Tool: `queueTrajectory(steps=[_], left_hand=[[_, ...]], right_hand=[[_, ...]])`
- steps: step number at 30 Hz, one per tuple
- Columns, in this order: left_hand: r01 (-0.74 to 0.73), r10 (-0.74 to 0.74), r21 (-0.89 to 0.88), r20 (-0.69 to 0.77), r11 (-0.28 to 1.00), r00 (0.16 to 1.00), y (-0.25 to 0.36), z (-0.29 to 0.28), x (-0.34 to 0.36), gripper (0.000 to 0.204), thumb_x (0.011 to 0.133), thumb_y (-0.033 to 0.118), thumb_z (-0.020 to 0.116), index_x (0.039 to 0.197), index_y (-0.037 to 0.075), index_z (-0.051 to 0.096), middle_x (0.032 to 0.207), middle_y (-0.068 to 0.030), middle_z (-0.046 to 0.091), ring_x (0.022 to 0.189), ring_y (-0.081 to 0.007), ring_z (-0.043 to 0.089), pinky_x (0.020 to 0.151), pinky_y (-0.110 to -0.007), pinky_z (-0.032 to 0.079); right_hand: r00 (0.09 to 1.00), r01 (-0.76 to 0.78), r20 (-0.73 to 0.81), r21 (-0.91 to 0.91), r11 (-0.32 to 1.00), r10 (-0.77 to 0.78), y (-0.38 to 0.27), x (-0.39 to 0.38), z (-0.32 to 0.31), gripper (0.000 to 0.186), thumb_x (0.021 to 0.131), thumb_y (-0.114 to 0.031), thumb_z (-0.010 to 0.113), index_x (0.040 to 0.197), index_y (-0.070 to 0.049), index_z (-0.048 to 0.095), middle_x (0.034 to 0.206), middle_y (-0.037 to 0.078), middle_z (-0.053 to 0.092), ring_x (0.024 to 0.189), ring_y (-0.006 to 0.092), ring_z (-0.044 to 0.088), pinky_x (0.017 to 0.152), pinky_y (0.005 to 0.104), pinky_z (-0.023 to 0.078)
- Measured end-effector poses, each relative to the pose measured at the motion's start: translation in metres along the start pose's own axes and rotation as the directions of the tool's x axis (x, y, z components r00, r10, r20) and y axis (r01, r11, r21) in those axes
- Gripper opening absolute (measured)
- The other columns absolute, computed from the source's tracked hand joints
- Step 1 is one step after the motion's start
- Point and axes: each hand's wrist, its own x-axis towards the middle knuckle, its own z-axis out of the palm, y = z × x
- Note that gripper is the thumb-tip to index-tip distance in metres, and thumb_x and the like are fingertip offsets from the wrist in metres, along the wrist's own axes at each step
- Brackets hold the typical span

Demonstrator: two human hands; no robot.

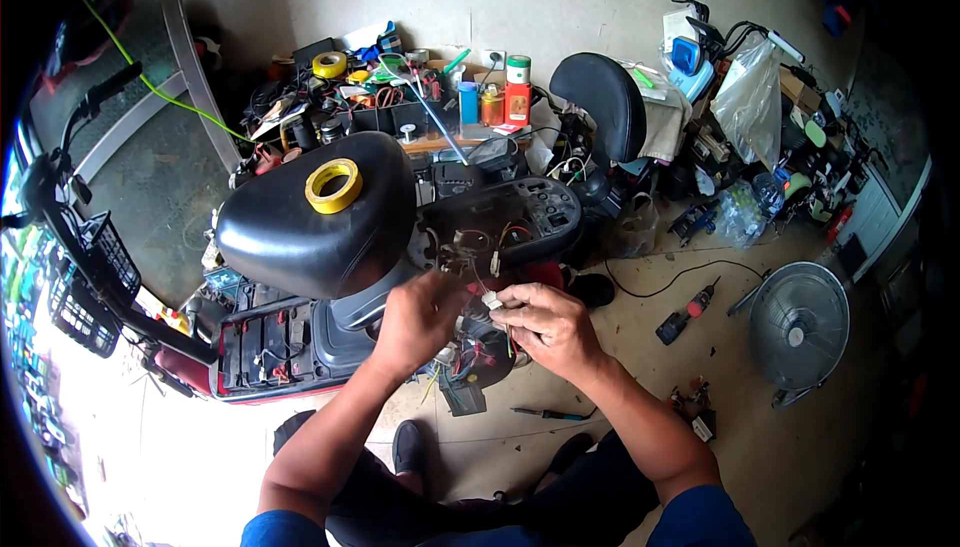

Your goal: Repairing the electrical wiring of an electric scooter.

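Between the thumb and fingers of my right hand is a small white plug connector with thin wires at it. Just left of it, my left hand is closed, its curled fingers blurred and pointing at the connector; what they pinch is hidden. Both hands are over the opened body of an electric scooter, where loose coloured wires hang below them. A black scooter seat rises beside my left hand, with a yellow tape roll lying on it. Behind the hands is a dark scooter panel.
A cluttered workbench runs along the wall. On the floor lie a soldering iron and a red-and-black power drill. A round fan stands at the right. Batteries sit in the scooter's floor at the left.
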Motion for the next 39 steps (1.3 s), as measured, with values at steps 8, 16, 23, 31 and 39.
queueTrajectory(steps=[8, 16, 23, 31, 39], left_hand=[[0.553, -0.404, -0.78, 0.423, 0.293, 0.811, -0.006, 0.019, -0.006, 0.03, 0.104, 0.02, 0.056, 0.119, -0.005, 0.064, 0.105, -0.0156, 0.072, 0.093, -0.0233, 0.072, 0.085, -0.035, 0.059], [0.508, -0.382, -0.78, 0.372, 0.365, 0.846, -0.015, 0.026, -0.005, 0.023, 0.103, 0.013, 0.057, 0.116, -0.003, 0.065, 0.102, -0.0128, 0.071, 0.091, -0.0217, 0.071, 0.087, -0.034, 0.059], [0.512, -0.354, -0.637, 0.37, 0.576, 0.859, -0.024, 0.035, -0.002, 0.021, 0.101, 0.009, 0.055, 0.112, -0.006, 0.065, 0.099, -0.0124, 0.071, 0.086, -0.0211, 0.072, 0.081, -0.032, 0.058], [0.474, -0.33, -0.551, 0.345, 0.686, 0.879, -0.024, 0.039, -0.003, 0.021, 0.103, 0.007, 0.052, 0.115, -0.007, 0.064, 0.099, -0.0104, 0.071, 0.088, -0.019, 0.071, 0.084, -0.032, 0.059], [0.521, -0.284, -0.66, 0.44, 0.541, 0.852, -0.021, 0.025, 0.0, 0.022, 0.103, 0.012, 0.058, 0.117, -0.004, 0.064, 0.103, -0.0116, 0.071, 0.095, -0.0221, 0.072, 0.091, -0.034, 0.058]], right_hand=[[0.997, 0.052, 0.052, -0.053, 0.997, -0.049, 0.001, -0.004, 0.019, 0.031, 0.068, 0.005, 0.08, 0.098, -0.006, 0.077, 0.101, 0.007, 0.072, 0.09, 0.0256, 0.071, 0.077, 0.0342, 0.059], [0.968, 0.207, 0.193, -0.254, 0.945, -0.16, 0.012, -0.007, 0.016, 0.024, 0.074, -0.002, 0.078, 0.097, -0.008, 0.078, 0.104, 0.006, 0.073, 0.095, 0.0265, 0.071, 0.079, 0.035, 0.059], [0.791, -0.58, 0.03, 0.354, 0.734, 0.611, 0.044, -0.002, 0.016, 0.025, 0.097, -0.02, 0.072, 0.11, 0.002, 0.072, 0.1, 0.008, 0.076, 0.091, 0.0159, 0.074, 0.076, 0.0255, 0.058], [0.536, -0.707, 0.332, 0.678, 0.198, 0.776, 0.044, 0.021, 0.037, 0.028, 0.093, -0.028, 0.078, 0.1, -0.002, 0.073, 0.087, 0.003, 0.072, 0.075, 0.007, 0.067, 0.066, 0.0214, 0.053], [0.749, -0.563, -0.197, 0.313, 0.765, 0.632, 0.065, 0.041, 0.036, 0.031, 0.093, -0.029, 0.075, 0.093, 0.002, 0.073, 0.079, 0.006, 0.075, 0.067, 0.0115, 0.065, 0.062, 0.0279, 0.05]])
